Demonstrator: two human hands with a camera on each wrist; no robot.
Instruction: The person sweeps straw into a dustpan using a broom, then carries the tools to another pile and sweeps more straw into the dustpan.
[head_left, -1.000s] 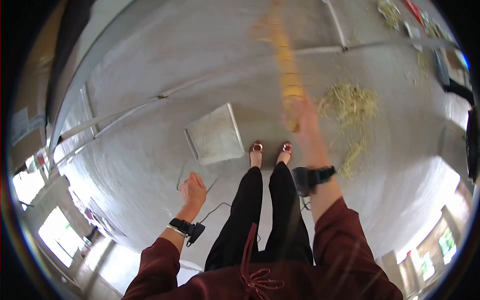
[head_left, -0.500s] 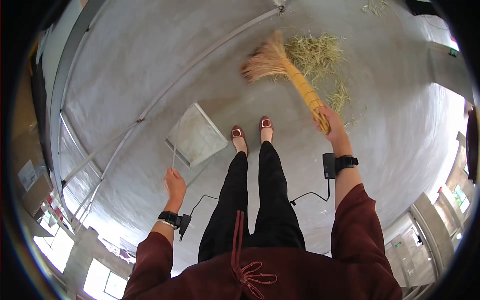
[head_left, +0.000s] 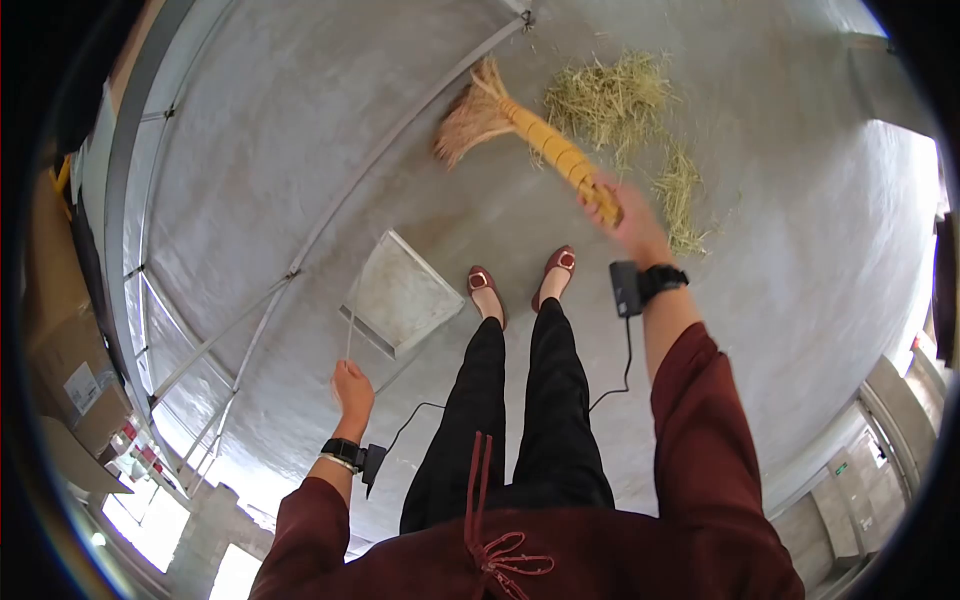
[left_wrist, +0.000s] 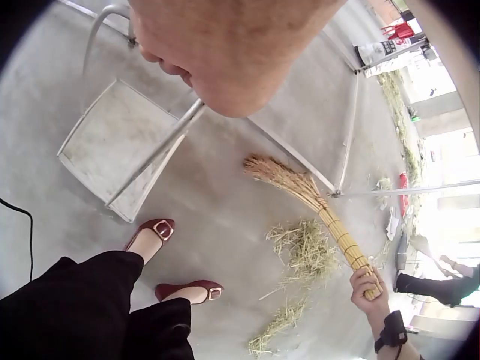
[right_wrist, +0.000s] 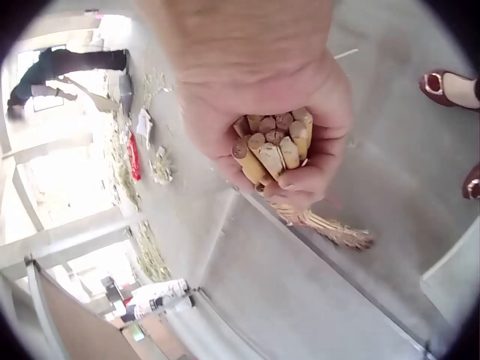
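Note:
My right hand [head_left: 632, 215] grips the yellow bound handle of a straw broom [head_left: 548, 142]. The broom's reddish bristles fan out close over the floor, left of a loose pile of dry straw [head_left: 612, 98]. In the right wrist view, fingers wrap the bundled stalk ends [right_wrist: 276, 142] of the handle. Low on the left, my left hand [head_left: 352, 388] holds the thin metal handle [left_wrist: 154, 159] of a dustpan. The pale, scuffed pan [head_left: 405, 295] lies left of the feet, its handle rods rising to the hand. The left fingers are partly hidden in the left wrist view.
A thinner trail of straw [head_left: 680, 200] runs from the pile toward the right hand. Two red shoes [head_left: 482, 282] stand beside the dustpan. A metal frame bar [head_left: 400, 140] crosses the floor behind it. Another person [right_wrist: 64, 67] bends in the background of the right wrist view.
The broom has come down from a raised, blurred position and swung left past the straw pile. The left hand still holds the dustpan handle; the head view has turned.

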